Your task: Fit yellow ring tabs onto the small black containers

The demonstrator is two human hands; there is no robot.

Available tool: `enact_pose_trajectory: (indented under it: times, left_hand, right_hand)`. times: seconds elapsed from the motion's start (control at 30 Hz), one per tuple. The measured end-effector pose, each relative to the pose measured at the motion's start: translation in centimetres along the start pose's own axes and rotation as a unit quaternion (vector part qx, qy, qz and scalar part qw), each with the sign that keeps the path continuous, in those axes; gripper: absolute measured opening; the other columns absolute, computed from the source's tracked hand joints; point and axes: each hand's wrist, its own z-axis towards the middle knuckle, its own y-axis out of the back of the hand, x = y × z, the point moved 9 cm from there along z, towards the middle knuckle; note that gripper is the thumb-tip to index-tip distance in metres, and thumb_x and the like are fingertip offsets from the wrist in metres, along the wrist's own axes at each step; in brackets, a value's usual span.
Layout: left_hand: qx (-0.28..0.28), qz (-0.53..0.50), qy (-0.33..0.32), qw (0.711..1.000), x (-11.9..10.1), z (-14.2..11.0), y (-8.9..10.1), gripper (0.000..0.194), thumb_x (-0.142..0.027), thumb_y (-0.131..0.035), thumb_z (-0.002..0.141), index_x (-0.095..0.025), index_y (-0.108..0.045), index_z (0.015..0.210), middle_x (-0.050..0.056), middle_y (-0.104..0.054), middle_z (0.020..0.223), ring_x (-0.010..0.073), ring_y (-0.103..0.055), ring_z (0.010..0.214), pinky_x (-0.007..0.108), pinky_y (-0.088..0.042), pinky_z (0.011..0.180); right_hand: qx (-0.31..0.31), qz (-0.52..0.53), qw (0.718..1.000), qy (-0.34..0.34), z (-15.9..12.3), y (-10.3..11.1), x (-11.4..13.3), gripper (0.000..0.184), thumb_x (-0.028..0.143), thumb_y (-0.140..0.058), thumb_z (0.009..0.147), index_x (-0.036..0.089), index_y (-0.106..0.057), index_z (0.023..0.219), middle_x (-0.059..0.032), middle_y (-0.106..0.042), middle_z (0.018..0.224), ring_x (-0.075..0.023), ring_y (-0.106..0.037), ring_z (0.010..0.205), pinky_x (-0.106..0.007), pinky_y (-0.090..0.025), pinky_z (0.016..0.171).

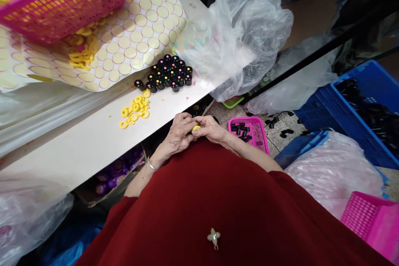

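Observation:
My left hand (180, 132) and my right hand (212, 129) meet in front of the red garment, just off the table edge. Between their fingers is a small yellow plastic piece (196, 128), mostly covered; both hands are closed around it. Whether a black part is held with it I cannot tell. On the white table (93, 141), a pile of yellow ring pieces (134, 110) lies to the left of my hands. Behind that pile, a cluster of black cylindrical pieces (170, 72) stands upright, with small pink, yellow and blue beads on their tops.
A pink basket (68, 4) full of yellow pieces stands on a sheet of round stickers (149, 20). Clear plastic bags (246, 37) slump at the table's far end. On the floor are a small pink basket (262, 135) of black parts and a blue crate (349, 79).

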Motion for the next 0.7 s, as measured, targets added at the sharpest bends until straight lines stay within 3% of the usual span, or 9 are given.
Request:
enact_pose_trajectory:
  times: [0.2, 0.37, 0.53, 0.7]
  left_hand:
    - [-0.032, -0.075, 0.037, 0.996, 1.0, -0.3, -0.5, 0.024, -0.041, -0.056, 0.085, -0.020, -0.067, 0.082, 0.004, -0.062, 0.081, 0.0207, -0.050, 0.094, 0.038, -0.045, 0.086]
    - [-0.032, -0.088, 0.074, 0.993, 2.3, -0.6, -1.0, 0.028, -0.047, -0.057, 0.083, -0.021, -0.069, 0.087, 0.006, -0.065, 0.087, 0.0211, -0.052, 0.095, 0.040, -0.044, 0.088]
    - [-0.037, -0.065, 0.060, 0.995, 2.3, -0.6, -1.0, 0.025, -0.043, -0.058, 0.083, -0.021, -0.069, 0.090, 0.006, -0.064, 0.088, 0.0213, -0.050, 0.098, 0.040, -0.043, 0.089]
    - [-0.026, -0.033, 0.028, 0.999, 1.7, -0.5, -1.4, 0.018, -0.036, -0.058, 0.085, -0.022, -0.068, 0.090, 0.005, -0.063, 0.087, 0.0206, -0.049, 0.098, 0.039, -0.043, 0.089]
  right_hand:
    - [-0.004, 0.070, 0.997, -0.020, -0.1, 0.9, -1.8, 0.052, 0.039, -0.087, 0.048, 0.012, -0.059, 0.083, 0.0054, -0.058, 0.061, -0.0088, -0.058, 0.049, -0.022, -0.054, 0.049]
    - [-0.002, 0.063, 0.997, -0.039, -0.5, 0.7, -1.7, 0.051, 0.025, -0.086, 0.048, 0.014, -0.058, 0.089, 0.0042, -0.061, 0.068, -0.0097, -0.062, 0.055, -0.022, -0.056, 0.052]
    - [-0.012, 0.036, 0.999, -0.035, -0.3, 0.5, -1.1, 0.040, 0.019, -0.080, 0.051, 0.014, -0.056, 0.084, 0.0053, -0.060, 0.062, -0.0080, -0.059, 0.050, -0.019, -0.051, 0.049]
    - [-0.063, 0.050, 0.997, 0.002, 0.1, 1.3, -1.0, 0.035, 0.018, -0.079, 0.044, 0.012, -0.060, 0.073, 0.0058, -0.058, 0.058, -0.0059, -0.053, 0.050, -0.017, -0.044, 0.048]
